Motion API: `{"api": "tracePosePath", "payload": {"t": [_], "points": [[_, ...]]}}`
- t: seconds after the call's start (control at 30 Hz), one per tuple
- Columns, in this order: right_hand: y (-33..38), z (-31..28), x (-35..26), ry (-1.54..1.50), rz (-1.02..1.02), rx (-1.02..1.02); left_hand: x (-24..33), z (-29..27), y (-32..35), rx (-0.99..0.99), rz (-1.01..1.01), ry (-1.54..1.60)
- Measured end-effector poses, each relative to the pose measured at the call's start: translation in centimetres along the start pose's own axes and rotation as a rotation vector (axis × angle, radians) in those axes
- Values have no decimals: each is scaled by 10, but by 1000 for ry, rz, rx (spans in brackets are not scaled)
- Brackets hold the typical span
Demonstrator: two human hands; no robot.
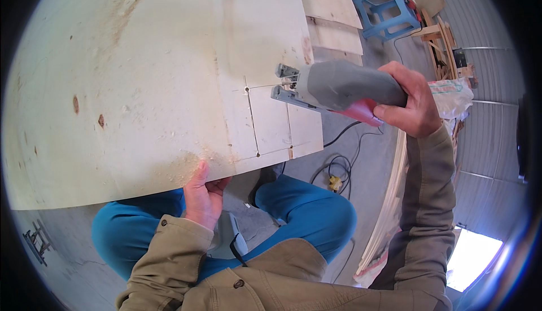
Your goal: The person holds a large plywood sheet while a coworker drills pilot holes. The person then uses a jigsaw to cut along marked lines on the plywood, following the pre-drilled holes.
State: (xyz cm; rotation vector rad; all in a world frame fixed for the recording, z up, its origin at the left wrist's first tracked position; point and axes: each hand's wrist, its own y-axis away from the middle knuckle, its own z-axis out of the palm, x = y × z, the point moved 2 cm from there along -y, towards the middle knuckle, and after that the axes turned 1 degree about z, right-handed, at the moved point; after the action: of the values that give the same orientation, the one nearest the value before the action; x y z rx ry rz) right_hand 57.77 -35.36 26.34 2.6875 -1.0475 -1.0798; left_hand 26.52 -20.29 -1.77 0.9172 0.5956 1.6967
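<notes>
A large plywood sheet (pixel 164 79) spreads in front of me, with sawdust lying near its close edge. My left hand (pixel 204 198) grips that edge, thumb on top and fingers curled underneath. In my right hand (pixel 413 101) is a grey and red jigsaw (pixel 350 82), held by its rear grip. Its metal shoe and blade end point left over the sheet's right corner. There, drawn lines and thin cuts (pixel 252 122) mark out a rectangle, with small drilled holes at some corners. Whether the blade touches the wood I cannot tell.
Black cable (pixel 345 170) and a yellow plug (pixel 335 184) lie on the concrete floor right of my knees. A blue stool (pixel 388 13) stands at the far right, near wood scraps (pixel 443 46). Long boards (pixel 389 198) lie beside my right arm. More plywood (pixel 336 34) extends beyond the sheet.
</notes>
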Motion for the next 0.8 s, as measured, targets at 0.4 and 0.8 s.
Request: {"api": "tracePosePath", "payload": {"t": [0.4,0.8], "points": [[22,5,-8,-26,-102,33,23,-12,42,4,-1,-66],[41,36,-31,-103,-182,-14,61,-73,62,27,26,-82]]}}
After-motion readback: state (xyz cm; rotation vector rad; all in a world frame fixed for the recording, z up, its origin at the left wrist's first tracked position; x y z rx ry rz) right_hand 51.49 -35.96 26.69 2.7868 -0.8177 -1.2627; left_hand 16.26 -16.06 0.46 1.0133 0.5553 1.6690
